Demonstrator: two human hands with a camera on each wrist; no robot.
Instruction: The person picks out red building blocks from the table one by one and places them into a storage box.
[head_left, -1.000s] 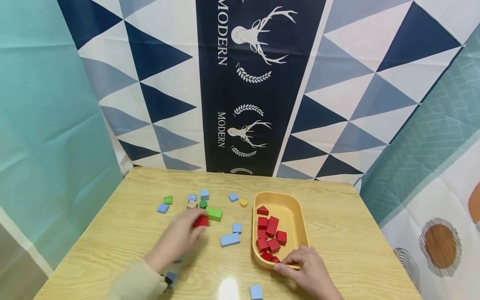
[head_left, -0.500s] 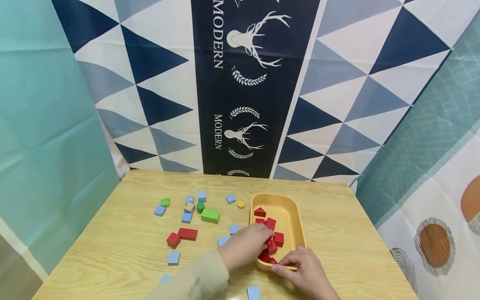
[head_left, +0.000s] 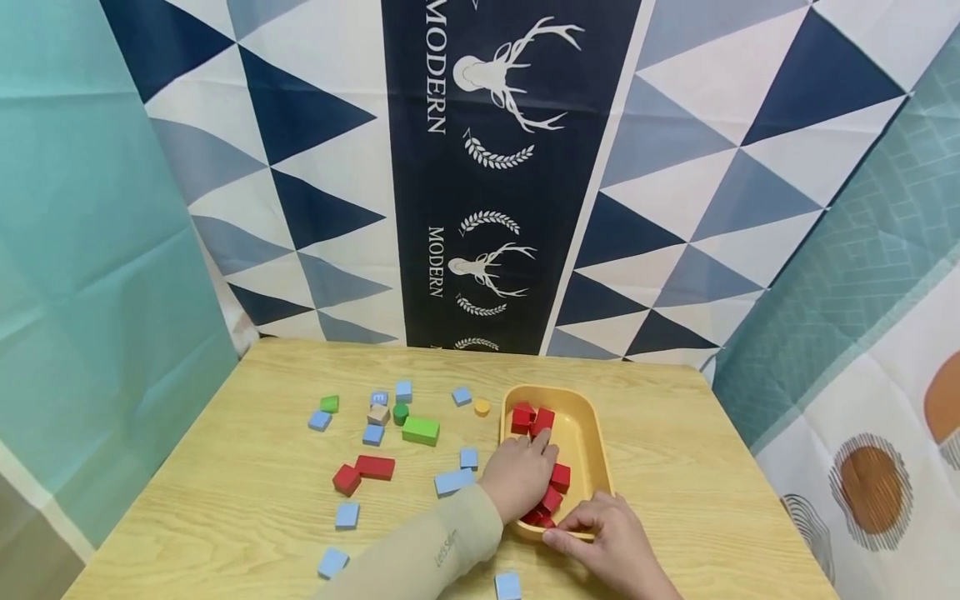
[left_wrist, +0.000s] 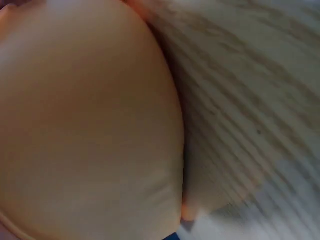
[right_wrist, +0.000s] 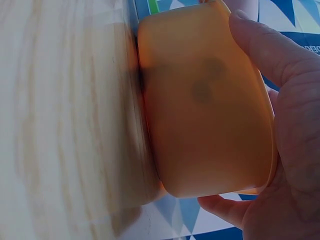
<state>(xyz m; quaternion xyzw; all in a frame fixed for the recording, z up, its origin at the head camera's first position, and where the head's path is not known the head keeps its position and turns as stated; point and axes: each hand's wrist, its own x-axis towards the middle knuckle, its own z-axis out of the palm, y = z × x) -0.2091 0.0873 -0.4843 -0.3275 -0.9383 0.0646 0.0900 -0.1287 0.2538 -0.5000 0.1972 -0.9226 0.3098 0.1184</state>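
My left hand (head_left: 521, 475) reaches over the left side of a yellow plastic tray (head_left: 603, 450). Its fingers are extended inside, touching or close above the red blocks; its palm hides part of them. Red blocks (head_left: 543, 421) sit bunched at the far left corner, and more red blocks (head_left: 551, 500) lie at the near end. My right hand (head_left: 611, 537) grips the tray's near right rim, thumb outside. In the right wrist view, the tray's outer wall (right_wrist: 205, 125) fills the middle, with the right hand (right_wrist: 295, 115) along its rim. The left wrist view shows a close, dim orange surface (left_wrist: 90, 125).
On the table left of the tray lie two red blocks (head_left: 375, 467), a green block (head_left: 421, 431) and several blue blocks (head_left: 454, 482). A yellow disc (head_left: 482, 407) is near the tray's far left. Another blue block (head_left: 507, 586) lies at the front edge. Patterned cloth hangs behind.
My left hand carried a red block from the table's left into the tray. Within the tray its fingers moved forward, and some red blocks slid to the far end. My right hand stayed on the rim.
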